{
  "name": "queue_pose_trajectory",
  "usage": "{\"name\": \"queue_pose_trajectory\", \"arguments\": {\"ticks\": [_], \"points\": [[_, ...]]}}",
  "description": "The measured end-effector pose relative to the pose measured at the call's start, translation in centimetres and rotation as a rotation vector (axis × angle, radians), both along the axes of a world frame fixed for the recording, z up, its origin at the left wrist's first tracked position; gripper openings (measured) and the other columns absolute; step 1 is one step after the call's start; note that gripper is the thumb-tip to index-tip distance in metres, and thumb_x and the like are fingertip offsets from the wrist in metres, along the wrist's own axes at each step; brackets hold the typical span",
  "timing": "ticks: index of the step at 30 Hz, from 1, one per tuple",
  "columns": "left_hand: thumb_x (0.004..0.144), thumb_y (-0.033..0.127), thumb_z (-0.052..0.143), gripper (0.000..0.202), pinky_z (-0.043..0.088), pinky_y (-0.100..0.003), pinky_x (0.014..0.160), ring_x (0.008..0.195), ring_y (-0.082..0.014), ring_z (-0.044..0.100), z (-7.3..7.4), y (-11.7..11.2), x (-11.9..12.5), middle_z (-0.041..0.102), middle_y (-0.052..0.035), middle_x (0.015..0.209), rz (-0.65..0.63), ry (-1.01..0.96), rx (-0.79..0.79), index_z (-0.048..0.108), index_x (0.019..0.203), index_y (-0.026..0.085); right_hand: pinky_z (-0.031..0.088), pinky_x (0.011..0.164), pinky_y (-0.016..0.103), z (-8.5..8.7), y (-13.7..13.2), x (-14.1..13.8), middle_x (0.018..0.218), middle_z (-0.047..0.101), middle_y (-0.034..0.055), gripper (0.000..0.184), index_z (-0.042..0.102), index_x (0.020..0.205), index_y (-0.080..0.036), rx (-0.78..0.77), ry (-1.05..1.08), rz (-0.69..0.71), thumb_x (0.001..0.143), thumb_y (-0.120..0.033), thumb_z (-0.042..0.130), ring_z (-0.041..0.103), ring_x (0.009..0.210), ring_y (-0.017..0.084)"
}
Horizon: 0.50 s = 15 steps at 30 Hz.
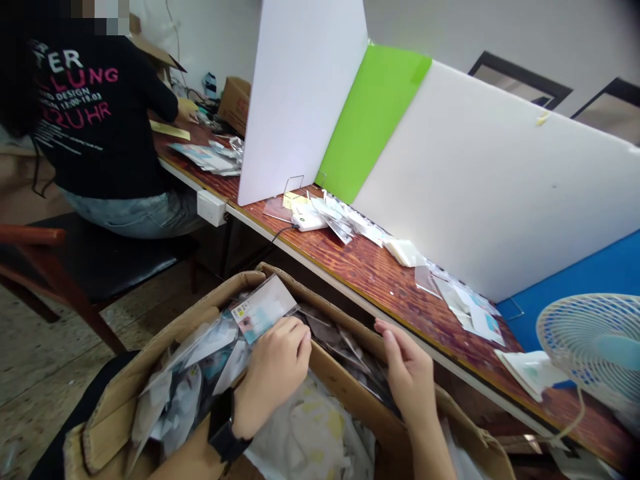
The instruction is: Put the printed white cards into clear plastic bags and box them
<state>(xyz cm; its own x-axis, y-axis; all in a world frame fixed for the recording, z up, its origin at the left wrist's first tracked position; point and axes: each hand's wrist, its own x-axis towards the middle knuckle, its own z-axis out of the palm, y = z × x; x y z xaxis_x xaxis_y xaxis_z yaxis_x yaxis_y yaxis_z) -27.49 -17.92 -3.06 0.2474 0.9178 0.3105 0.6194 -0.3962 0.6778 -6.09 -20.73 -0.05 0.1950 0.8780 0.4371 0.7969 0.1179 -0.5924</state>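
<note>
Gripping a clear packet with a printed card inside, the left hand curls its fingers over the lower edge, above a cardboard box of more packets; the right hand, half-open and empty, hovers by the box's far wall, short of the tabletop.

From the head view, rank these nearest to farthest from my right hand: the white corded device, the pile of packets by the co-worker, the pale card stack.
From the right hand:
1. Pale card stack, ahead on the table.
2. White corded device, farther left along the table.
3. Pile of packets, far left, beside the co-worker.
</note>
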Motion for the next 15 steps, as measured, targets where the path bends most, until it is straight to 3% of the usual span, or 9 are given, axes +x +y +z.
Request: {"name": "queue_pose_trajectory", "arguments": {"ticks": [3, 6, 9, 12, 15], "points": [[0.09, 0.018, 0.033, 0.03, 0.046, -0.036, 0.074, 0.085, -0.0222, 0.058, -0.1, 0.5, 0.1, 0.063, -0.0075, 0.084, 0.029, 0.06, 0.027, 0.06, 0.078, 0.017, 0.045, 0.096, 0.043, -0.7, 3.3, 0.2, 0.11, 0.067, 0.0155, 0.038, 0.067, 0.097, -0.013, -0.073, -0.193, 0.045, 0.087, -0.039, 0.041, 0.061, 0.106, 0.026], [0.09, 0.018, 0.032, 0.032, 0.046, -0.036, 0.075, 0.086, -0.0224, 0.058, -0.3, 1.1, 0.3, 0.062, -0.008, 0.083, 0.057, 0.086, 0.027, 0.061, 0.078, 0.016, 0.04, 0.1, 0.045, -1.5, 8.5, 0.1, 0.116, 0.063, 0.0168, 0.039, 0.067, 0.103, -0.012, -0.154, -0.3, 0.091, 0.087, -0.035, 0.04, 0.055, 0.114, 0.028], [0.089, 0.016, 0.033, 0.031, 0.046, -0.036, 0.073, 0.083, -0.0223, 0.058, -0.5, 1.1, 0.4, 0.062, -0.0074, 0.081, 0.091, 0.073, 0.033, 0.061, 0.075, 0.017, 0.028, 0.108, 0.046, -2.6, 14.3, -0.3, 0.136, 0.048, 0.0175, 0.041, 0.061, 0.116, -0.01, -0.214, -0.394, 0.115, 0.084, -0.032, 0.046, 0.035, 0.131, 0.031], [0.086, 0.013, 0.036, 0.029, 0.047, -0.034, 0.067, 0.078, -0.0215, 0.059, -0.8, 0.6, 0.3, 0.062, -0.0068, 0.079, 0.119, 0.023, 0.089, 0.06, 0.071, 0.018, 0.016, 0.111, 0.048, -3.4, 18.8, -0.4, 0.147, 0.03, 0.0165, 0.056, 0.051, 0.128, -0.008, -0.257, -0.455, 0.126, 0.078, -0.033, 0.058, 0.018, 0.138, 0.032], [0.082, 0.01, 0.038, 0.027, 0.047, -0.03, 0.06, 0.071, -0.0204, 0.06, -1.7, 0.3, 0.3, 0.062, -0.0067, 0.074, 0.14, -0.029, 0.201, 0.06, 0.069, 0.018, 0.021, 0.11, 0.047, -3.6, 21.7, 0.4, 0.149, 0.025, 0.0155, 0.056, 0.048, 0.131, -0.011, -0.309, -0.475, 0.112, 0.085, -0.043, 0.051, 0.021, 0.137, 0.03]]}}
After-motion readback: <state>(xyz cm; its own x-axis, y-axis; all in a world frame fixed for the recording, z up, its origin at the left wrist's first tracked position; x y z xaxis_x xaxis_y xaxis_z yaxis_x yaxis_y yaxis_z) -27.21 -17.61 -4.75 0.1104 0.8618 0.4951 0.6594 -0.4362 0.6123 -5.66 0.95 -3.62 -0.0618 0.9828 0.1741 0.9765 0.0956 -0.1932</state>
